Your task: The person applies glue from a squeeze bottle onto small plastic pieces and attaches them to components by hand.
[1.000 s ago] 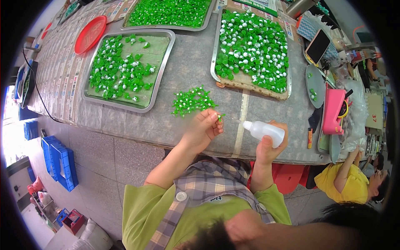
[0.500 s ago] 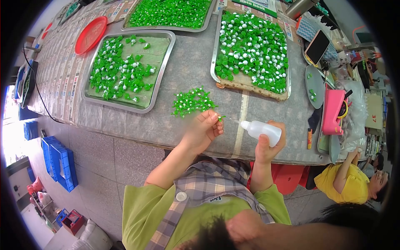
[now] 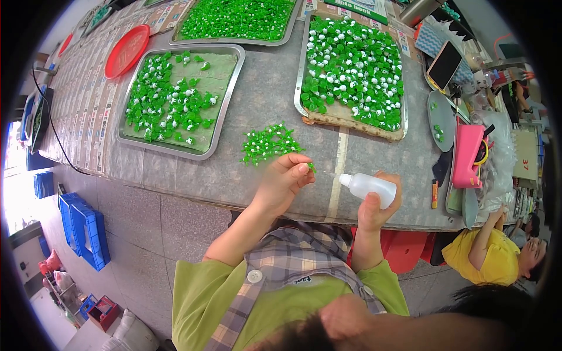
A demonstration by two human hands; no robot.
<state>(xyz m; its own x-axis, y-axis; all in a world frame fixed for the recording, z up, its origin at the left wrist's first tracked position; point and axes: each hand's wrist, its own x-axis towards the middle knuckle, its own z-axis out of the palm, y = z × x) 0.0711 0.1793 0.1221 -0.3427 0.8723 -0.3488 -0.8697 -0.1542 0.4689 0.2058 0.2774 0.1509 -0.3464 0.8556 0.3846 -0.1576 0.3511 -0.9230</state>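
My left hand point(image 3: 285, 181) pinches a small green piece point(image 3: 311, 168) between thumb and fingertips, above the near edge of the table. Wrapped in my right hand point(image 3: 379, 205) is a white squeeze bottle point(image 3: 369, 186), tilted sideways with its thin tip pointing left at the green piece. A short gap parts the tip from the piece. Just beyond my left hand lies a loose pile of small green pieces with white dots point(image 3: 270, 143). Farther left, a metal tray point(image 3: 218, 131) carries green leafy pieces with white balls.
A fuller tray point(image 3: 404, 130) of similar pieces stands at the far right, and another tray point(image 3: 281, 42) at the back. A red plate point(image 3: 127, 51), a phone point(image 3: 445, 65), a grey dish point(image 3: 443, 111) and a pink tape dispenser point(image 3: 466, 157) surround them. A person in yellow point(image 3: 489, 257) sits at the right.
The bottle has drawn slightly right, away from the green piece. My left fingers have shifted a little around the piece; the pile and trays stay the same.
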